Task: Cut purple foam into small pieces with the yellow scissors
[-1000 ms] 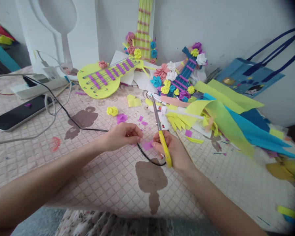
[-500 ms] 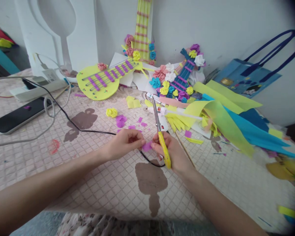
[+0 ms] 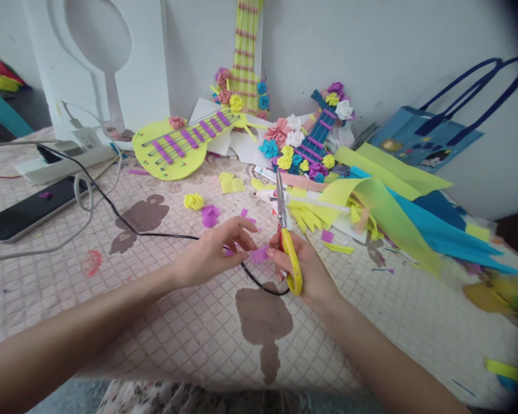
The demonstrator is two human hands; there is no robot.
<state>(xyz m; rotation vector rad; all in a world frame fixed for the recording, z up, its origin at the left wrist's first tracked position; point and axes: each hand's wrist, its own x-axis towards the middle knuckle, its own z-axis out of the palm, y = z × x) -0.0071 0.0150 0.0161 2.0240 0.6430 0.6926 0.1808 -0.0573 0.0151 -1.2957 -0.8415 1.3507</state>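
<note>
My right hand (image 3: 300, 264) is closed around the yellow-handled scissors (image 3: 292, 259), whose blades point away from me. Its fingertips also pinch a small purple paper piece (image 3: 259, 254). Just left of that piece is my left hand (image 3: 216, 250), thumb and fingers apart, with nothing plainly held between them. A black cable (image 3: 259, 283) passes beneath my hands. Beyond my left hand lie purple paper petals (image 3: 210, 215) and a yellow paper flower (image 3: 194, 201).
Behind are a yellow paper guitar (image 3: 170, 152), a blue one with paper flowers (image 3: 317, 138), and a blue bag (image 3: 423, 138). A phone (image 3: 30, 210) and power strip (image 3: 47, 169) are left. Yellow and blue sheets (image 3: 440, 224) lie right.
My left fingers have opened and come away from the purple piece, which stays in my right hand with the scissors. The camera view has shifted slightly.
</note>
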